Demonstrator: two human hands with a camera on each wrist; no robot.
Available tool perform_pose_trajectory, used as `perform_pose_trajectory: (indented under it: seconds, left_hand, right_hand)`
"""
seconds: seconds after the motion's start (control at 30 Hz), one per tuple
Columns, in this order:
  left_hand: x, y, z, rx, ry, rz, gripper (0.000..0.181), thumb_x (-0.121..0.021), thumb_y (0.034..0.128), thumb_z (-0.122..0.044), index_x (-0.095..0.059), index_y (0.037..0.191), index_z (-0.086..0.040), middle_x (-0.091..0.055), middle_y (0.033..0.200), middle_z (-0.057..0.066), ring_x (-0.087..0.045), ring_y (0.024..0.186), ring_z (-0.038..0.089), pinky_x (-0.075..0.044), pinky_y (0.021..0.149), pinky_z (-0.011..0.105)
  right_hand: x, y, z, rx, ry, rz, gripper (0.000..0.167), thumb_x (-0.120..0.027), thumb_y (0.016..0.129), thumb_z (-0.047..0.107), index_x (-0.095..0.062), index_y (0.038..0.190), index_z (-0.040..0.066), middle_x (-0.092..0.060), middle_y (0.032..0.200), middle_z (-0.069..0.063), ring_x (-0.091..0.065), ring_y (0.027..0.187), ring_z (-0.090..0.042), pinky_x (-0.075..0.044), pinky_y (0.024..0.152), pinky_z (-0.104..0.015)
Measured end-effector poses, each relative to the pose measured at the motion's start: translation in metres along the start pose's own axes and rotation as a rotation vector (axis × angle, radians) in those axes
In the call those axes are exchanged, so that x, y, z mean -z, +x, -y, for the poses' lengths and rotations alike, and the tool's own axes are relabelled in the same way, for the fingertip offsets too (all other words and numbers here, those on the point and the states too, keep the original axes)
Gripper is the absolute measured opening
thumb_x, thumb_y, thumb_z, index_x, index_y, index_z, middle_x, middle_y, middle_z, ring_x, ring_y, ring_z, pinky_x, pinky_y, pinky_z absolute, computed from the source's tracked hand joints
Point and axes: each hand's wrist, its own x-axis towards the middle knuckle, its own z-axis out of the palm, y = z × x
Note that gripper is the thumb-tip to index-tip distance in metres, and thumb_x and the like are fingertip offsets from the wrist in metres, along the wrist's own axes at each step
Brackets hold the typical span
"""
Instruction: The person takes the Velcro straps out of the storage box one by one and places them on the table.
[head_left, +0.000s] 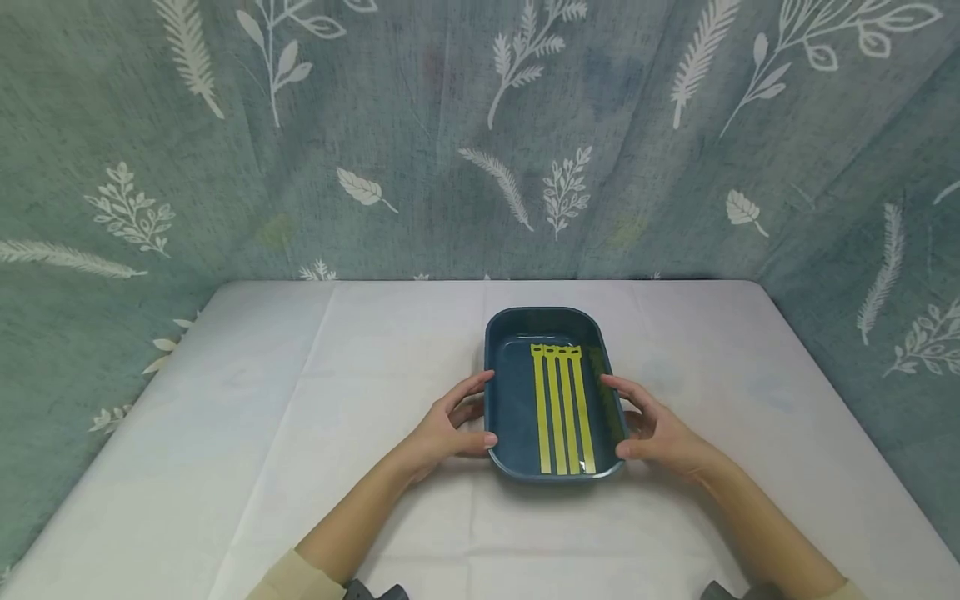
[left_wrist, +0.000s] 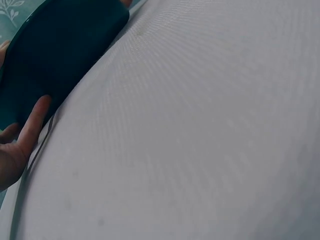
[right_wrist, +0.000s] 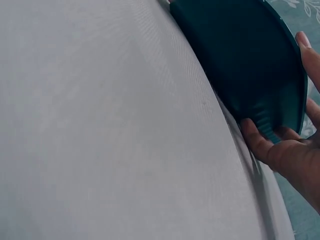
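A dark blue-green rectangular tray (head_left: 513,400) with rounded corners is right of centre on the table in the head view. Inside it lie several yellow-green cable ties (head_left: 556,408), side by side lengthwise, their slotted heads at the far end. My left hand (head_left: 448,427) grips the tray's left side, thumb near the front corner and fingers spread along the wall. On the opposite side, my right hand (head_left: 663,435) holds it the same way. Both wrist views show the tray's outer surface (right_wrist: 245,55) with fingertips against it. Whether its base touches the table, I cannot tell.
A white cloth (head_left: 360,375) with fold creases covers the table. Behind and at both sides hangs a grey-green curtain (head_left: 420,108) with white leaf prints. Dark devices (head_left: 375,592) show at the bottom edge near the wrists.
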Motion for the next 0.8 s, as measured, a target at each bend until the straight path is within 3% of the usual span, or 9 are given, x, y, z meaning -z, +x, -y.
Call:
perform_pose_trajectory:
  seconds: [0.47, 0.8]
  left_hand:
    - [0.011, -0.011, 0.002, -0.017, -0.005, -0.007, 0.092, -0.078, 0.0748, -0.006, -0.027, 0.15, -0.023, -0.02, 0.153, 0.006, -0.027, 0.139, 0.033, -0.055, 0.079, 0.047]
    - [0.012, -0.019, 0.002, -0.01, -0.021, -0.02, 0.092, -0.077, 0.074, -0.001, -0.029, 0.149, -0.024, -0.023, 0.152, 0.005, -0.028, 0.139, 0.032, -0.054, 0.08, 0.047]
  right_hand:
    - [-0.012, 0.01, -0.003, 0.043, 0.061, 0.004, 0.089, -0.077, 0.075, 0.005, -0.024, 0.146, 0.006, -0.009, 0.152, -0.021, -0.035, 0.124, -0.046, -0.051, 0.088, -0.029]
    - [-0.018, 0.01, -0.006, 0.075, 0.096, 0.022, 0.089, -0.079, 0.075, 0.013, -0.025, 0.145, 0.006, -0.009, 0.151, -0.024, -0.042, 0.118, -0.038, -0.053, 0.086, -0.032]
